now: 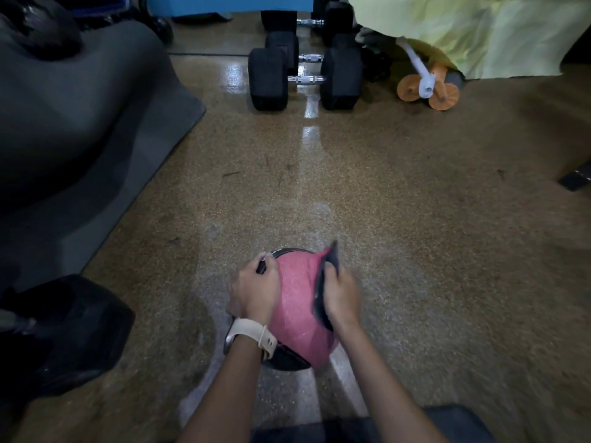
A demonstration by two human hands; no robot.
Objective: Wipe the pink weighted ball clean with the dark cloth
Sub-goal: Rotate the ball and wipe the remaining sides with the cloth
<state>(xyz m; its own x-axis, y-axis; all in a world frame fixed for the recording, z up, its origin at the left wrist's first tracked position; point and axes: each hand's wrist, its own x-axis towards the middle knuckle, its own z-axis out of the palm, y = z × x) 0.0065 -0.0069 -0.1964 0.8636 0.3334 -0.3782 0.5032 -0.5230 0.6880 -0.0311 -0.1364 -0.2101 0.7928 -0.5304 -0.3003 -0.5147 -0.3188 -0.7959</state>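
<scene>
The left hand (256, 294) is clamped round a black handle (262, 267) on the left flank of the pink weighted ball (297, 298), fingers curled over the bar. A cream-strapped watch (252, 335) sits on that wrist. The right hand (340, 297) is closed on the dark cloth (323, 282) and holds it against the ball's right flank. This hand is motion-blurred, so the fingertips are hard to make out.

The cloth's long axis runs away from the person, its far corner sticking up past the ball's top. The 2 hands cover much of the ball, and black parts show only at its far rim and its near underside.

The ball rests on the speckled floor (415, 193), close in front of the person, on a pale stripe. Left of it lies a grey mat (96, 139), its edge well apart from the ball. Far along the stripe stand black dumbbells (305, 79). A dark bulky object (70, 330) at the near left is too dim to identify.
</scene>
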